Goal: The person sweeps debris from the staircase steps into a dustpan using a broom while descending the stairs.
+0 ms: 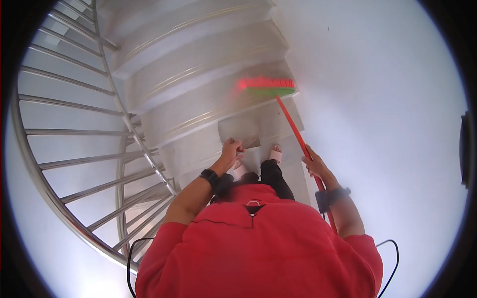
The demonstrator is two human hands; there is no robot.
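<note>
A broom with a red handle [292, 121] has a green head [271, 92] and red bristles [268, 82], partly blurred, at the right end of a step beside the white wall. My right hand [317, 164] is wrapped round the handle, whose lower part runs along my forearm. My left hand [232, 152] is in front of my body with its fingers closed; what they hold, if anything, is hard to make out. Just beyond it lies a flat grey shape [236, 130], too unclear to name.
Curved pale stairs [184, 74] rise ahead. Metal railings [74, 106] bend round on the left, and a white wall [367, 109] borders the right. My feet in light sandals [276, 155] stand on a step below my hands. Black cables hang beside my body.
</note>
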